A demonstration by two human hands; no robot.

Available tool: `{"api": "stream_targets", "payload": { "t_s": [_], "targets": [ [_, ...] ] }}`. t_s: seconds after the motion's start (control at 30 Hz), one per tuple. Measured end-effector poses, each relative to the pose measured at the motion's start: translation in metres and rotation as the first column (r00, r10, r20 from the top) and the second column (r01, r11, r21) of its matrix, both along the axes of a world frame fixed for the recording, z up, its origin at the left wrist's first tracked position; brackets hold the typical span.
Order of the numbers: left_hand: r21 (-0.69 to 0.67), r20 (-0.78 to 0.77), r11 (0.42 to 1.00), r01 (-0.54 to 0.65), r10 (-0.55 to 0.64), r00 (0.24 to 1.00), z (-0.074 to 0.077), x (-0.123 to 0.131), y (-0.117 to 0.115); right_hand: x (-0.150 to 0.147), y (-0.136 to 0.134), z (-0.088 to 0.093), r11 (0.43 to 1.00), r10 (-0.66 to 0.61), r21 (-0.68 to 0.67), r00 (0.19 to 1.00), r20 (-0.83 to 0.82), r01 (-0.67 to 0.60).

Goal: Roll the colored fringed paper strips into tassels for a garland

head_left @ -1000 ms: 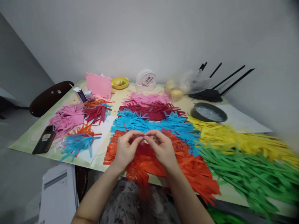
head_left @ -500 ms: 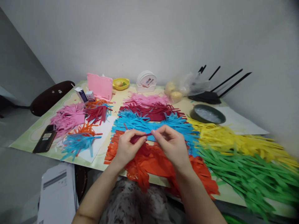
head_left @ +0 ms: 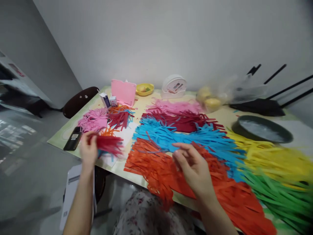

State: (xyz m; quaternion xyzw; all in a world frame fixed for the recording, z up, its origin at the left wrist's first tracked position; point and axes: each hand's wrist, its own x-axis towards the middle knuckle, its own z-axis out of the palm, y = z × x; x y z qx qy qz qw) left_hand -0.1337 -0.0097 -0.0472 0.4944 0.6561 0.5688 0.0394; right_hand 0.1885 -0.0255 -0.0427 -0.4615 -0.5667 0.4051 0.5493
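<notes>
My left hand (head_left: pixel 88 151) is out at the left edge of the table, closed around a red fringed paper bundle (head_left: pixel 109 145) whose strips fan out to the right, over the small piles on a white sheet (head_left: pixel 124 134). My right hand (head_left: pixel 193 168) hovers over the orange fringed paper (head_left: pixel 149 161) with its fingers loosely apart and nothing in them. Behind it lie blue fringed paper (head_left: pixel 171 137), dark red fringed paper (head_left: pixel 181 119) and pink fringed paper (head_left: pixel 173 106).
Yellow strips (head_left: pixel 274 156) and green strips (head_left: pixel 281 195) cover the right side. A dark bowl (head_left: pixel 262 129), a black phone (head_left: pixel 72 138), small cartons (head_left: pixel 105 99), a pink stand (head_left: pixel 123 92), a yellow dish (head_left: pixel 144 88) and a dark chair (head_left: pixel 79 101) surround the work area.
My hands have parted: the left carried the red fringed bundle out to the left side of the table, and the right let go and opened. The view has swung left.
</notes>
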Motion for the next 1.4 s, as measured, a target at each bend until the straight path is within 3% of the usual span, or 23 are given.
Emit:
{"api": "stream_targets", "payload": {
  "t_s": [0.03, 0.07, 0.1, 0.13, 0.2, 0.27, 0.37, 0.43, 0.53, 0.67, 0.73, 0.9, 1.0, 1.03, 1.1, 1.2, 1.3, 1.4],
  "targets": [
    [0.041, -0.138, 0.984, -0.172, 0.176, 0.975, 0.003, -0.022, -0.002, 0.001, 0.0, -0.004, 1.0, -0.004, -0.009, 1.0, 0.005, 0.004],
    [0.076, -0.262, 0.962, -0.261, 0.272, 0.926, 0.004, -0.037, -0.004, 0.001, 0.0, -0.008, 1.0, 0.004, -0.016, 1.0, 0.014, -0.004],
    [0.078, -0.373, 0.959, -0.271, 0.281, 0.884, 0.002, -0.043, -0.005, 0.001, 0.001, -0.01, 1.0, 0.019, -0.021, 0.999, 0.028, -0.018],
    [0.031, -0.472, 0.97, -0.243, 0.228, 0.852, -0.003, -0.042, -0.005, 0.0, 0.003, -0.012, 0.999, 0.034, -0.023, 0.998, 0.045, -0.033],
    [-0.2, -0.601, 0.969, -0.143, -0.006, 0.799, -0.022, -0.025, 0.002, -0.001, 0.007, -0.012, 0.999, 0.053, -0.015, 0.994, 0.097, -0.051],
    [-0.423, -0.623, 0.897, -0.126, -0.187, 0.76, -0.046, -0.003, 0.014, 0.003, 0.011, -0.008, 0.999, 0.048, 0.005, 0.986, 0.162, -0.049],
    [-0.534, -0.621, 0.83, -0.161, -0.256, 0.741, -0.07, 0.011, 0.032, 0.021, 0.022, -0.002, 0.999, 0.005, 0.039, 0.958, 0.287, -0.017],
    [-0.579, -0.627, 0.795, -0.182, -0.291, 0.723, -0.069, 0.01, 0.038, 0.04, 0.037, 0.002, 0.998, -0.015, 0.056, 0.917, 0.4, -0.008],
    [-0.622, -0.649, 0.76, -0.19, -0.364, 0.668, -0.048, 0.008, 0.041, 0.077, 0.076, 0.009, 0.997, -0.052, 0.073, 0.799, 0.599, 0.011],
    [-0.73, -0.661, 0.635, -0.253, -0.562, 0.497, -0.007, 0.024, 0.042, 0.121, 0.15, 0.017, 0.982, -0.161, 0.096, 0.451, 0.878, 0.165],
    [-0.755, -0.65, 0.593, -0.28, -0.62, 0.439, 0.013, 0.037, 0.045, 0.129, 0.187, 0.014, 0.981, -0.147, 0.09, 0.361, 0.921, 0.171],
    [-0.691, -0.722, 0.662, -0.29, -0.615, 0.318, 0.056, 0.085, 0.074, 0.11, 0.26, -0.02, 1.0, 0.007, -0.011, 0.271, 0.963, 0.013],
    [-0.673, -0.724, 0.734, -0.087, -0.631, 0.28, 0.063, 0.139, 0.121, 0.103, 0.292, -0.04, 0.999, 0.037, -0.039, 0.201, 0.979, 0.006],
    [-0.678, -0.709, 0.735, 0.012, -0.657, 0.256, 0.059, 0.161, 0.142, 0.103, 0.301, -0.044, 0.999, 0.034, -0.039, 0.181, 0.983, 0.019],
    [-0.736, -0.631, 0.655, 0.172, -0.755, 0.177, 0.044, 0.206, 0.187, 0.107, 0.316, -0.049, 0.998, 0.029, -0.036, 0.148, 0.989, 0.043],
    [-0.772, -0.585, 0.6, 0.21, -0.8, 0.136, 0.01, 0.263, 0.25, 0.115, 0.334, -0.054, 0.995, 0.024, -0.035, 0.119, 0.993, 0.094],
    [-0.778, -0.575, 0.595, 0.203, -0.804, 0.15, -0.023, 0.292, 0.29, 0.132, 0.344, -0.056, 0.977, -0.004, -0.02, 0.113, 0.994, 0.211],
    [-0.758, -0.594, 0.619, 0.205, -0.786, 0.172, -0.042, 0.298, 0.309, 0.161, 0.343, -0.05, 0.939, -0.053, 0.012, 0.11, 0.993, 0.345]
  ]
}}
